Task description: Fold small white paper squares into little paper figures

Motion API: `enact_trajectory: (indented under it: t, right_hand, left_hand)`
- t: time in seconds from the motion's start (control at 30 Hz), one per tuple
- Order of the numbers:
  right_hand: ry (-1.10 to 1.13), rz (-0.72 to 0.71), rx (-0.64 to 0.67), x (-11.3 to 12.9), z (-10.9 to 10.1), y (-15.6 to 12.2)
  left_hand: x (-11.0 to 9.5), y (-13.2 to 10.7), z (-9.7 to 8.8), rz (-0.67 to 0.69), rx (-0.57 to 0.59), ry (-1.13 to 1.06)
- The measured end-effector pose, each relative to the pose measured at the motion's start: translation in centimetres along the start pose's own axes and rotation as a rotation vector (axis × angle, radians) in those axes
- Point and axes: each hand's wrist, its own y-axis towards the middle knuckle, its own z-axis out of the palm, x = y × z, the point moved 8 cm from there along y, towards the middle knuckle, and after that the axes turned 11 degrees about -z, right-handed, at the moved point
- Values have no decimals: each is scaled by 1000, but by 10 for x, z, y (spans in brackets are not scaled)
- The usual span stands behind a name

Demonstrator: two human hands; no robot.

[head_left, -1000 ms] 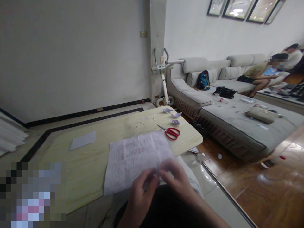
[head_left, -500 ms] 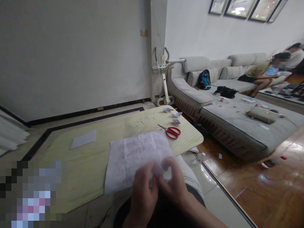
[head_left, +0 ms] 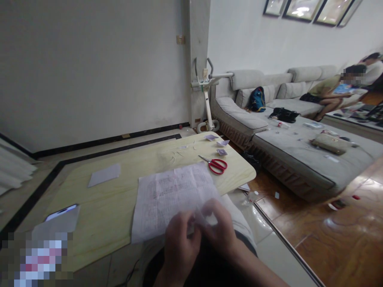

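Observation:
My left hand [head_left: 182, 241] and my right hand [head_left: 220, 227] meet in front of my lap, fingers bent in a pinch. Between them is a small piece of whitish paper [head_left: 200, 216], blurred and mostly covered by the fingers. Just beyond lies a large creased sheet of printed paper [head_left: 173, 191], spread over the near edge of the pale wooden table [head_left: 113, 215]. Red-handled scissors [head_left: 218, 166] rest past its far right corner, blades partly apart. Several small folded paper pieces, one being a folded paper [head_left: 222, 152], stand behind the scissors.
Thin paper strips [head_left: 172, 159] lie near the table's far side. To the left are a flat white sheet [head_left: 104, 175] and a phone-like object [head_left: 61, 212] on paper. A grey sofa [head_left: 287, 147] with bags and seated people [head_left: 326, 91] stands right, beside exercise equipment [head_left: 207, 99].
Both hands stay together and shift only slightly, the left one a little to the left. The small paper between them now tilts differently. The table items lie as before.

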Motion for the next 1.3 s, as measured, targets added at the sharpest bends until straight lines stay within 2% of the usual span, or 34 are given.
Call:
enact_trajectory:
  t: [0.23, 0.33, 0.47, 0.63, 0.77, 1.07, 1.3]
  right_hand:
    - [-55, -63, -31, 6, -2, 0]
    - [-27, 8, -20, 0, -2, -3]
    - [54, 144, 22, -10, 2, -6]
    - [182, 271, 82, -19, 10, -5]
    - [250, 337, 156, -22, 17, -5]
    - [424, 448, 154, -19, 18, -2]
    - [448, 374, 153, -17, 11, -2]
  left_hand:
    - [10, -2, 6, -128, 91, -117]
    - [13, 1, 5, -287, 121, -274]
    - [18, 2, 1, -519, 87, -452]
    - [20, 5, 3, -706, 154, -593]
    - [21, 8, 2, -754, 178, -621]
    - [29, 4, 12, -904, 250, -766]
    - [30, 8, 12, -778, 305, -722]
